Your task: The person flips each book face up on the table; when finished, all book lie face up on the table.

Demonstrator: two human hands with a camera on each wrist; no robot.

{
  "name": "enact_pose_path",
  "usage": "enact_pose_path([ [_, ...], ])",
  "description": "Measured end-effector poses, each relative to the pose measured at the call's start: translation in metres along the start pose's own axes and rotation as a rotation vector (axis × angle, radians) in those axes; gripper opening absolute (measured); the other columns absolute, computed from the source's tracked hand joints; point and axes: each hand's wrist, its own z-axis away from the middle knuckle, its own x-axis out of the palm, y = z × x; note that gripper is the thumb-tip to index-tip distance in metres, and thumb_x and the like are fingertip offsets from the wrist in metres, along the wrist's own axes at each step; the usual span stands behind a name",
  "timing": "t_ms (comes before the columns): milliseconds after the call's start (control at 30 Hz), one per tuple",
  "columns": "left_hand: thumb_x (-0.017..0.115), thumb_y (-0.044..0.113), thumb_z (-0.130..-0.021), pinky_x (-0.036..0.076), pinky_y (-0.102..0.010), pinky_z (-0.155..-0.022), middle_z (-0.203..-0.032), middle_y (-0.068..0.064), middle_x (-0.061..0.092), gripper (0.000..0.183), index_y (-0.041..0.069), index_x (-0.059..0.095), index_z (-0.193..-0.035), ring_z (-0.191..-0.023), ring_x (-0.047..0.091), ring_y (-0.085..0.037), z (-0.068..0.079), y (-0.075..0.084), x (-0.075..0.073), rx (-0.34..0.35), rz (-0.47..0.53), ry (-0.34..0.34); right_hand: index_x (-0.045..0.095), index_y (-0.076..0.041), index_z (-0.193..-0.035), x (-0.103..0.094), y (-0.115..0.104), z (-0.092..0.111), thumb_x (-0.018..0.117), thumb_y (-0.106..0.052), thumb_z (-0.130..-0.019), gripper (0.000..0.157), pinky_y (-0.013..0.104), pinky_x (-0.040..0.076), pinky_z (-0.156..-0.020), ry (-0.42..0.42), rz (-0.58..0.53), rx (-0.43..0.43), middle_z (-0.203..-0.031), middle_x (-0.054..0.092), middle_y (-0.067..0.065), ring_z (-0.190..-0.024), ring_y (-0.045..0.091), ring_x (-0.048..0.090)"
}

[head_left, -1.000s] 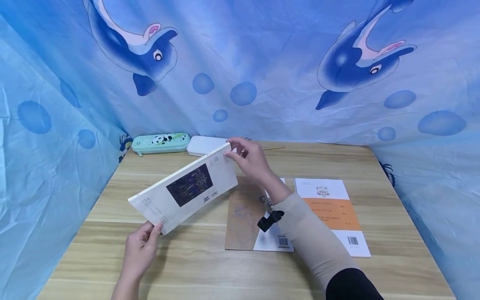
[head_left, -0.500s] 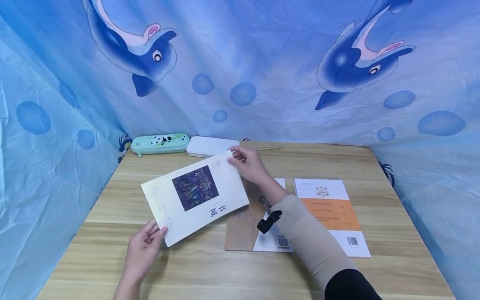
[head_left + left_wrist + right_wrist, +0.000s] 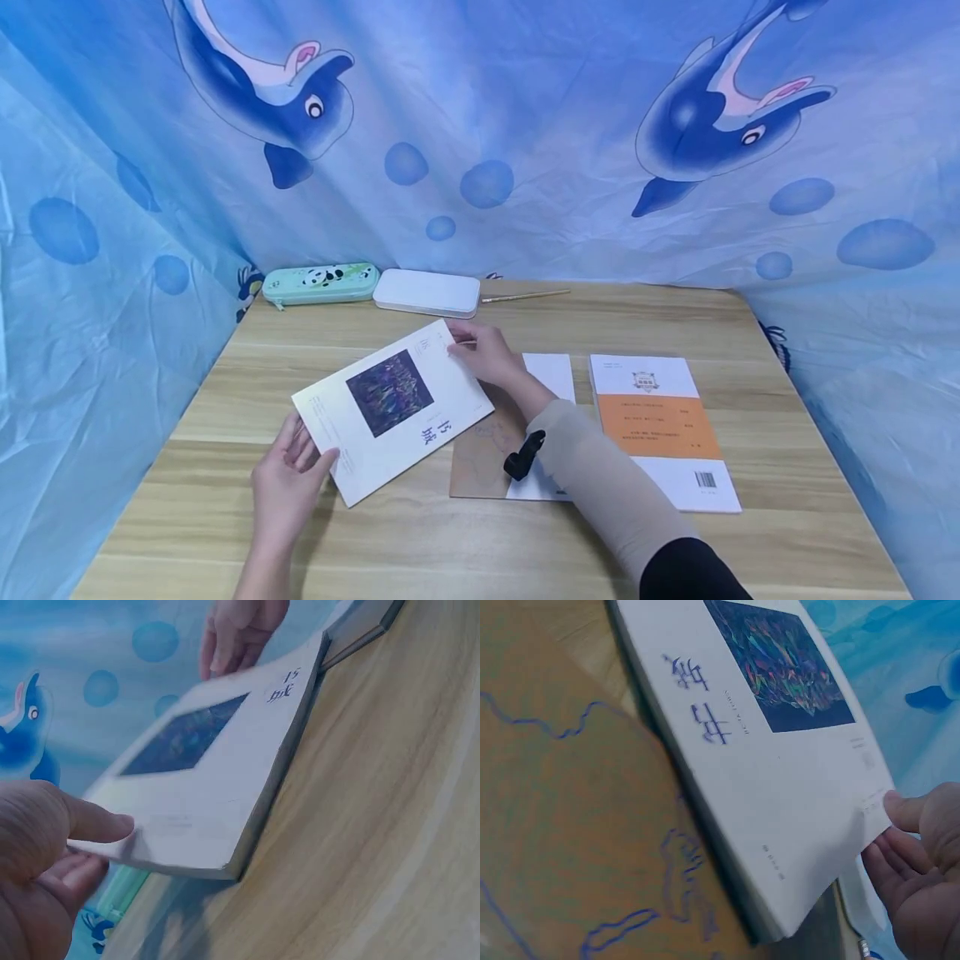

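A white book [image 3: 405, 454] with a dark, colourful picture on its cover lies slantwise between both hands. At its near left end, my left hand [image 3: 288, 479] grips it, thumb on the cover and fingers beneath. My right hand [image 3: 487, 354] pinches the far right corner; in the right wrist view the thumb is on the cover and the fingers [image 3: 900, 859] are under it. The left wrist view shows the near end raised over the wooden table [image 3: 360, 825]. One corner of the white book overlaps a brown-and-white book [image 3: 480, 467], partly hidden by my right forearm.
A white-and-orange book [image 3: 660, 425] lies at the right. Along the back are a green panda pencil case [image 3: 322, 285], a white case [image 3: 427, 292] and a thin brush-like stick [image 3: 525, 296]. Blue dolphin-printed cloth [image 3: 525, 108] hangs behind and at the sides.
The white book has turned its cover upward and come down closer to the table. My right hand has lowered with it, uncovering more of the white case and the thin stick.
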Motion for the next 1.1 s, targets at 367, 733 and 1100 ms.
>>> enact_pose_path([
  [367, 0.068, 0.03, -0.099, 0.031, -0.046, -0.116, -0.161, -0.026, 0.022, 0.086, -0.006, 0.017, -0.157, -0.145, 0.029, -0.045, -0.003, -0.003, -0.001, -0.171, -0.163, -0.189, 0.059, -0.01, -0.141, 0.003, 0.011, 0.018, 0.066, -0.016, -0.099, 0.043, 0.033, 0.049, -0.106, -0.127, 0.082, 0.051, -0.14, 0.062, 0.006, -0.128, 0.02, 0.059],
  [733, 0.068, 0.027, -0.099, 0.035, -0.054, -0.114, -0.16, -0.029, 0.027, 0.075, -0.006, 0.031, -0.155, -0.138, 0.036, -0.055, -0.016, -0.005, 0.005, -0.012, -0.231, -0.182, 0.07, -0.007, -0.122, -0.008, 0.018, 0.038, 0.075, -0.014, -0.093, 0.031, 0.027, 0.056, -0.089, -0.107, 0.177, -0.032, -0.109, 0.072, 0.004, -0.101, 0.016, 0.067],
  [1100, 0.068, 0.027, -0.099, 0.031, -0.059, -0.116, -0.151, -0.032, 0.042, 0.066, -0.01, 0.042, -0.147, -0.141, 0.036, -0.049, -0.046, -0.015, 0.002, 0.118, -0.382, -0.181, 0.066, -0.009, -0.086, -0.022, 0.03, 0.055, 0.083, -0.017, -0.086, 0.019, 0.022, 0.05, -0.063, -0.194, 0.169, -0.059, -0.077, 0.062, -0.002, -0.07, 0.008, 0.057],
])
